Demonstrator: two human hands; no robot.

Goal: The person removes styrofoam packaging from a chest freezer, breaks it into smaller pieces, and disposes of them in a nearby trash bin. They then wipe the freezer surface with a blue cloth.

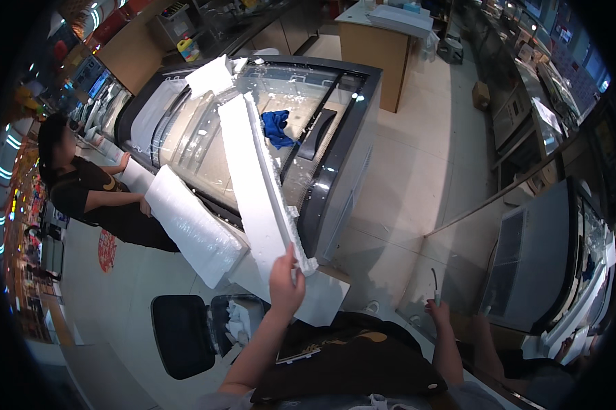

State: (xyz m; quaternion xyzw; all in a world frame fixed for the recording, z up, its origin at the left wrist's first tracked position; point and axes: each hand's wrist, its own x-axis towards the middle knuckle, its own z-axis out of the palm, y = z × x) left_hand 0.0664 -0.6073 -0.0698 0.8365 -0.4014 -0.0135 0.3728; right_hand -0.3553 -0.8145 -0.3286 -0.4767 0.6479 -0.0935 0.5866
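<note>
A long white polystyrene foam piece (251,174) lies slantwise over the glass top of a dark-framed display freezer (308,225). Its right edge is rough and crumbly. My left hand (286,284) grips its near end, with the index finger along the top. Out to the right, my right hand (438,313) holds a thin curved tool (436,287) with a pale handle and a dark tip, away from the foam. A broader white foam slab (192,225) rests left of the long piece, along the freezer's side.
Another person (113,200) stands at the left, hands at the foam slabs. A blue cloth (277,129) and foam crumbs lie on the glass. Below is an open black bin (238,320) holding foam scraps. A mirror-like panel (518,266) at right reflects the scene.
</note>
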